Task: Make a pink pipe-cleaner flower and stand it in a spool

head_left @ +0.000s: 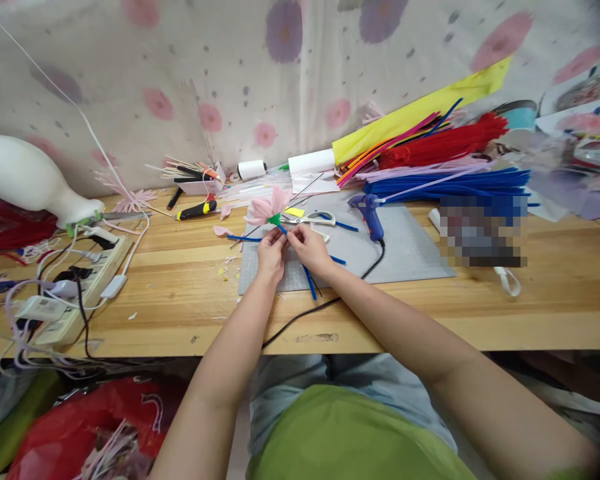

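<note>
Above the wooden tabletop [170, 287], my left hand [271, 255] and right hand [309, 248] pinch closed on the blue stem [282, 229] of a pink flower [266, 205], its green base [275, 219] seemingly joined, loose blue strips [311, 283] apparently unused.

The person has one left hand [273, 251] and one right hand [309, 247] in view, along with one pink flower [269, 208], two loose pink petals [222, 231], one pair of scissors [307, 221], one blue glue gun [369, 215] and one grey cutting mat [410, 243]. Farther out are one utility knife [197, 211], one spool of white thread [251, 170], one white roll [311, 162], one yellow sheet [420, 110], one white mannequin head [25, 177] and one power strip [111, 267]. One red bundle of pipe cleaners [445, 143] and one blue bundle of pipe cleaners [445, 185] hold too many stems to count.
</note>
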`<state>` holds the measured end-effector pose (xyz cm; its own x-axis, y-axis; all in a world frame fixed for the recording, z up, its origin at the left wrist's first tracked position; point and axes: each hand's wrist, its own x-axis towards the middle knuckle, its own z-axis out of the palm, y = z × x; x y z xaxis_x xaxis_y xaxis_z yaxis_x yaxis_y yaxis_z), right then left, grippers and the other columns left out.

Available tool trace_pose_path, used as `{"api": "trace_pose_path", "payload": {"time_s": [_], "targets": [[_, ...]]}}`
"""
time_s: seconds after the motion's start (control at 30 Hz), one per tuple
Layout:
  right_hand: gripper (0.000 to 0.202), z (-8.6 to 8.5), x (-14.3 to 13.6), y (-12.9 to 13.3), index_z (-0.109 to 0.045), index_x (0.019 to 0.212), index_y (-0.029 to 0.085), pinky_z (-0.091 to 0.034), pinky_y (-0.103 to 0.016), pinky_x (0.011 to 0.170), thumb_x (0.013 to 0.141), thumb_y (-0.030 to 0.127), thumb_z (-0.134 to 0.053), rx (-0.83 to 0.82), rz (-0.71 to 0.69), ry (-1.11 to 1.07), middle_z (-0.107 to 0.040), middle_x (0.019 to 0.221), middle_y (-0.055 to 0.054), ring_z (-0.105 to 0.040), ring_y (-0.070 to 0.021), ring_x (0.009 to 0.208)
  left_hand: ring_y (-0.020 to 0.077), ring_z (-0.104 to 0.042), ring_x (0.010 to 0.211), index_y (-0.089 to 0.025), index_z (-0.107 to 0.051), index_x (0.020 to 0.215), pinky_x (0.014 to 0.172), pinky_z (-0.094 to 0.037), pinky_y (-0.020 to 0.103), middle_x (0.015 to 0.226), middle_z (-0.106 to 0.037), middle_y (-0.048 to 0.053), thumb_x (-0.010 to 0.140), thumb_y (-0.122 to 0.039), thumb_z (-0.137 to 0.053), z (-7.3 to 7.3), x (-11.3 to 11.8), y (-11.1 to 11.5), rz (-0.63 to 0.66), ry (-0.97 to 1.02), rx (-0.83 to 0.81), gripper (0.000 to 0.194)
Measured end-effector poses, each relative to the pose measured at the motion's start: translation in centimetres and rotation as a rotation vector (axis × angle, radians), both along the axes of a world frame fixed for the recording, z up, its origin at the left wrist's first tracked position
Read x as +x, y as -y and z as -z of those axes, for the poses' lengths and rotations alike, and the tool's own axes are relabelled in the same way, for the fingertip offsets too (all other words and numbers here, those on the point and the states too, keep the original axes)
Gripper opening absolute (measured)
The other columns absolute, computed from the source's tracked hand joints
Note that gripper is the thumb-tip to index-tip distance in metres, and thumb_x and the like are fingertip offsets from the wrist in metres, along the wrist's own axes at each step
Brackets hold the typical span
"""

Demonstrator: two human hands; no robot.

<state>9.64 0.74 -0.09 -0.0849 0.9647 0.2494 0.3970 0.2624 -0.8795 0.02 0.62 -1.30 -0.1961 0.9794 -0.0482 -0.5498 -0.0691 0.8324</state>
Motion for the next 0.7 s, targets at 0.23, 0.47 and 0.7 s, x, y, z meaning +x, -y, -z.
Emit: {"api": "trace_pose_path", "payload": {"time_s": [0.23, 0.47, 0.7], "targets": [[0.013, 0.09, 0.07, -0.07, -0.052, 0.074, 0.019, -0.036, -0.024, 0.061, 0.078, 0.031, -0.047, -0.001, 0.013, 0.028, -0.056, 0.067, 0.002, -0.050, -0.0120, 0.062, 0.0116, -0.061, 0.077, -0.014, -0.062, 0.077, 0.087, -0.043, 0.030, 0.076, -0.064, 0.001, 0.061, -0.006, -0.064, -0.10, 0.15, 0.12, -0.004, 0.025, -0.006, 0.018], [0.011, -0.10, 0.08, 0.03, -0.052, 0.073, 0.019, -0.034, -0.024, 0.057, 0.076, 0.029, -0.048, 0.001, 0.020, 0.052, -0.055, 0.064, 0.003, -0.048, -0.0111, 0.059, 0.0128, -0.061, 0.081, -0.014, -0.063, 0.079, 0.088, -0.042, 0.030, 0.078, -0.066, 0.002, 0.062, -0.005, -0.063, -0.31, 0.28, 0.23, 0.000, 0.020, -0.022, 0.019], [0.013, -0.30, 0.18, 0.37, -0.052, 0.077, 0.021, -0.034, -0.025, 0.059, 0.079, 0.031, -0.045, 0.021, 0.027, 0.124, -0.057, 0.070, 0.000, -0.049, -0.0137, 0.063, 0.0104, -0.061, 0.076, -0.014, -0.062, 0.077, 0.084, -0.042, 0.026, 0.077, -0.065, 0.001, 0.061, -0.006, -0.064, -0.36, 0.21, 0.28, -0.012, -0.003, -0.018, 0.018]]}}
